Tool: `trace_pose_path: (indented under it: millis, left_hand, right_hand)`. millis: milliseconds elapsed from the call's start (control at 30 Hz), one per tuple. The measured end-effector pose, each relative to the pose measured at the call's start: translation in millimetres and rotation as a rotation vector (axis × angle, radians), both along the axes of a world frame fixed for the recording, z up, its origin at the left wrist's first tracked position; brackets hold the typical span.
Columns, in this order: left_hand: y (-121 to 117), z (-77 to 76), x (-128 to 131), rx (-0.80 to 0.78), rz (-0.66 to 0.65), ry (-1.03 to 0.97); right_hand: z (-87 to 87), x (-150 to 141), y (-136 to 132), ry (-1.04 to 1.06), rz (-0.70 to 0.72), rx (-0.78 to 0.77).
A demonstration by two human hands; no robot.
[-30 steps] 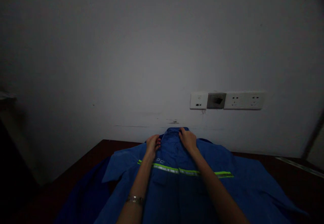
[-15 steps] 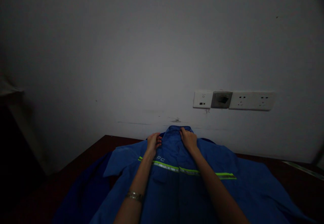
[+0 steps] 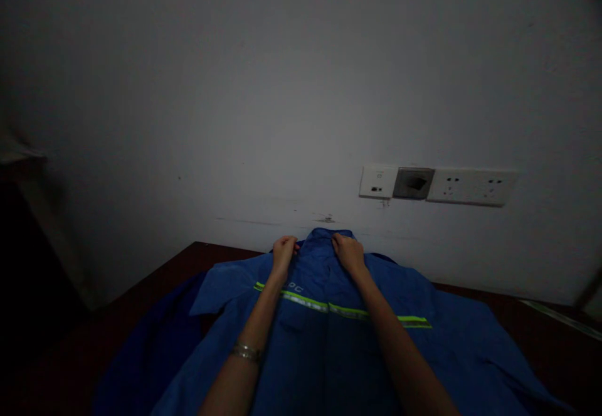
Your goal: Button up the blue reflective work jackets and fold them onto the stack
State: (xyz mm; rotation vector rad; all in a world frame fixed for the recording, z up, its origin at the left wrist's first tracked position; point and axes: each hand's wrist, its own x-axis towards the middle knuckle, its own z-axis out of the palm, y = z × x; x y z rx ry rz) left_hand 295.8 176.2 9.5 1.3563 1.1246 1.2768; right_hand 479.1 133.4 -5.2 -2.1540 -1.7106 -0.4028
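A blue work jacket [image 3: 301, 347] with a yellow-green and silver reflective stripe [image 3: 305, 301] lies spread front side up on a dark red table. Its stand-up collar [image 3: 324, 235] points toward the wall. My right hand [image 3: 348, 251] is closed on the collar's right front edge. At the left side of the collar, my left hand [image 3: 285, 255] has its fingers curled in on the jacket's fabric; the fingertips are partly hidden. Pale lettering on the chest is partly covered by my left forearm, which wears a metal bracelet [image 3: 246, 352].
Darker blue cloth [image 3: 150, 341] shows under the jacket at the left. The table [image 3: 207, 258] meets a pale wall [image 3: 263, 121] carrying sockets and switches [image 3: 437, 185]. A dark piece of furniture [image 3: 32, 246] stands at the left. A thin strip [image 3: 559, 317] lies at the right.
My left hand's fingers have curled in more than before. My right hand stays at the collar. The view has shifted slightly.
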Motion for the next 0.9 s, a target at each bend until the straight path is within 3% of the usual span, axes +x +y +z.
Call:
trace_pose_path:
  millis: [100, 167, 267, 367, 500, 600, 900]
  left_hand:
    - [-6, 12.6, 12, 0.261, 0.019, 0.27]
    - [-11, 16.4, 22, 0.446, -0.047, 0.483]
    - [-16, 11.7, 35, 0.693, -0.216, 0.728]
    - [-13, 0.2, 40, 0.837, -0.239, 0.833]
    - [-5, -9.4, 32, 0.912, -0.125, 0.917]
    - [0, -5.8, 20, 0.893, -0.061, 1.025]
    - [13, 21.8, -10, 0.829, -0.236, 1.172]
  right_hand:
    - [12.5, 4, -6, -0.014, 0.062, -0.048]
    - [20.5, 5, -10, -0.017, 0.098, -0.082]
    - [30.9, 2, -16, -0.016, 0.14, -0.115]
    - [39.7, -4, -21, -0.011, 0.161, -0.129]
    - [49.2, -9, -26, 0.002, 0.178, -0.152]
    - [53.4, -7, -28, 0.02, 0.192, -0.168]
    - [57.2, 2, -29, 0.125, 0.247, -0.164]
